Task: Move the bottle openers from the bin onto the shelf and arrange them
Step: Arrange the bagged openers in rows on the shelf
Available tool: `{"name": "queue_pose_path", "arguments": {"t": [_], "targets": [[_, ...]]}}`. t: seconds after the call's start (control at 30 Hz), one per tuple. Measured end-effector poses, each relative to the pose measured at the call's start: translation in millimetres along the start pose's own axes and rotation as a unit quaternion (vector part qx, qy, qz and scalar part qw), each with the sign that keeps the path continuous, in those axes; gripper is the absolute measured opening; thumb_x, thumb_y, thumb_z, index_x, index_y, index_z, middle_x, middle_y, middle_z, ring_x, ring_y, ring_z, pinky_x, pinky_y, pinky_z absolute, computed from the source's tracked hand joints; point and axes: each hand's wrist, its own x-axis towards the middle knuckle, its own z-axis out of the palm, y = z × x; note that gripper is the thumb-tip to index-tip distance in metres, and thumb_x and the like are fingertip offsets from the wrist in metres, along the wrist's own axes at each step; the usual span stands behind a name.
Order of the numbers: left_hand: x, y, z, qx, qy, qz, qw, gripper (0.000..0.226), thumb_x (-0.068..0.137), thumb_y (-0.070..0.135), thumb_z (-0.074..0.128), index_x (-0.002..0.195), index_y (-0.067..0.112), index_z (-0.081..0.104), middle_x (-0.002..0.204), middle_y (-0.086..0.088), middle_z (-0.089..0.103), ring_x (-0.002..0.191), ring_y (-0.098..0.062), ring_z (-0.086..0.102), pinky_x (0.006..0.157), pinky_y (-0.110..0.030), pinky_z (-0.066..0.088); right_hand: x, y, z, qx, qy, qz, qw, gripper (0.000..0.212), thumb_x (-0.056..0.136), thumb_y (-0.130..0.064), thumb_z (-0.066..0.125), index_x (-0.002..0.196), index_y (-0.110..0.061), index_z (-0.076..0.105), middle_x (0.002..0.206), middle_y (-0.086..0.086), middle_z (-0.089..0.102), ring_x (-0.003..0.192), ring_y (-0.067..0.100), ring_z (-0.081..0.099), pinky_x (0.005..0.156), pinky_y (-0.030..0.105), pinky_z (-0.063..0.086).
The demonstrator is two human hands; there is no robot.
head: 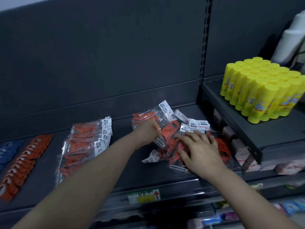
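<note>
- I read the step as arranging. A loose pile (175,138) of bottle openers is already on the shelf (125,169), and the bin is out of view.
- My left hand (146,132) is at the pile's far-left side. Its thumb is curled onto a bundle of packets (145,117), so I call it clamped on that bundle, though the fingers are mostly hidden.
- My right hand (200,150) lies on the pile's near-right part with fingers spread and straight. It presses the packets flat and grasps nothing.
- Left of the pile, apart from it, a tidier overlapped stack (85,142) of the same packets marks where the bundle likely belongs.
- Further left of the pile is a row of unbagged orange pieces (24,164), with blue ones (7,149) beyond it.
- The next move, I judge, calls for squaring the bundle, with white header cards all one way, and laying it in line with that stack while the right hand stops the rest from sliding.
- The openers are flat, orange, hard-looking plastic with holes and a metal edge. Each is in a clear, glossy, crinkled bag that looks slippery, so the bags may fan out.
- Right of the pile and higher up, a block of smooth yellow glue sticks (264,91) stands upright.
</note>
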Motion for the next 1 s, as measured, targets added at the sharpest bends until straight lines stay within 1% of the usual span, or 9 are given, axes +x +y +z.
{"name": "queue_pose_path", "arguments": {"t": [0.13, 0.33, 0.47, 0.57, 0.63, 0.73, 0.87, 0.93, 1.0], "targets": [[5.3, -18.2, -23.8, -0.007, 0.174, -0.016, 0.985, 0.012, 0.088, 0.014, 0.058, 0.079, 0.022, 0.057, 0.080, 0.005, 0.063, 0.077, -0.017, 0.060, 0.075, -0.036, 0.052, 4.1, -3.3, -1.0, -0.012, -0.010, 0.006, 1.000, 0.051, 0.091, -0.050, 0.041, 0.140, -0.040, 0.036, 0.148, -0.013, 0.034, 0.142, 0.016, 0.017, 0.114, 0.051, 0.015], [17.8, -38.8, -21.3, 0.164, 0.134, -0.010, 0.977, 0.013, 0.088, 0.016, 0.062, 0.087, 0.028, 0.066, 0.101, 0.004, 0.066, 0.100, -0.019, 0.060, 0.084, -0.036, 0.051, 2.6, -8.6, -0.2, -0.018, -0.004, 0.011, 1.000, 0.048, 0.092, -0.047, 0.039, 0.139, -0.039, 0.037, 0.146, -0.013, 0.036, 0.142, 0.017, 0.018, 0.114, 0.053, 0.015], [9.2, -23.2, -9.0, 0.201, 0.235, 0.031, 0.950, 0.011, 0.087, 0.026, 0.064, 0.097, 0.024, 0.067, 0.104, -0.002, 0.060, 0.101, -0.021, 0.055, 0.082, -0.037, 0.051, 3.4, -7.3, -0.6, -0.014, -0.004, 0.009, 1.000, 0.047, 0.093, -0.048, 0.038, 0.139, -0.040, 0.036, 0.148, -0.013, 0.035, 0.143, 0.017, 0.017, 0.114, 0.054, 0.014], [-8.6, 3.0, 8.6, 0.191, 0.128, 0.029, 0.973, 0.030, 0.086, 0.045, 0.063, 0.083, 0.016, 0.067, 0.085, -0.001, 0.067, 0.080, -0.020, 0.063, 0.070, -0.033, 0.052, 1.9, -4.8, -0.7, -0.004, -0.002, 0.008, 1.000, 0.051, 0.091, -0.052, 0.041, 0.140, -0.040, 0.036, 0.149, -0.012, 0.034, 0.144, 0.019, 0.015, 0.115, 0.053, 0.012], [-11.9, 10.7, 24.6, 0.212, 0.050, -0.004, 0.976, 0.038, 0.081, 0.056, 0.065, 0.085, 0.018, 0.064, 0.081, 0.002, 0.064, 0.077, -0.018, 0.061, 0.065, -0.030, 0.047, 0.2, -4.9, 0.0, -0.007, -0.003, 0.007, 1.000, 0.053, 0.090, -0.054, 0.042, 0.140, -0.039, 0.036, 0.149, -0.011, 0.034, 0.145, 0.020, 0.015, 0.115, 0.055, 0.010], [-8.9, 11.8, 35.7, 0.092, 0.010, -0.052, 0.994, 0.037, 0.069, 0.045, 0.081, 0.088, 0.018, 0.065, 0.084, 0.002, 0.067, 0.080, -0.017, 0.064, 0.070, -0.031, 0.052, 0.3, -4.7, 0.4, -0.010, -0.010, 0.008, 1.000, 0.051, 0.090, -0.056, 0.041, 0.138, -0.039, 0.037, 0.148, -0.011, 0.034, 0.145, 0.020, 0.016, 0.115, 0.056, 0.009], [-16.4, 16.6, 13.6, -0.098, -0.032, -0.102, 0.989, 0.027, 0.070, 0.020, 0.085, 0.067, 0.011, 0.060, 0.072, -0.003, 0.065, 0.069, -0.017, 0.061, 0.069, -0.029, 0.052, 4.3, -2.2, -3.3, -0.014, -0.032, 0.007, 0.999, 0.053, 0.091, -0.055, 0.041, 0.141, -0.041, 0.032, 0.150, -0.011, 0.032, 0.146, 0.021, 0.014, 0.115, 0.057, 0.007], [-21.1, 14.9, -1.9, -0.134, -0.016, -0.116, 0.984, 0.025, 0.072, 0.021, 0.083, 0.074, 0.008, 0.062, 0.084, -0.009, 0.070, 0.080, -0.023, 0.065, 0.076, -0.034, 0.054, 7.5, -2.6, -4.6, -0.023, -0.041, 0.008, 0.999, 0.054, 0.091, -0.059, 0.038, 0.141, -0.039, 0.033, 0.153, -0.009, 0.028, 0.147, 0.022, 0.008, 0.115, 0.059, 0.005], [-23.1, 11.2, -13.4, -0.190, 0.023, -0.118, 0.974, 0.021, 0.079, 0.020, 0.078, 0.077, 0.012, 0.060, 0.090, -0.013, 0.070, 0.082, -0.025, 0.064, 0.072, -0.034, 0.052, 12.4, -7.2, -7.8, -0.036, -0.018, 0.000, 0.999, 0.056, 0.091, -0.063, 0.036, 0.139, -0.035, 0.041, 0.156, -0.004, 0.023, 0.148, 0.022, -0.002, 0.115, 0.060, 0.001]]}}
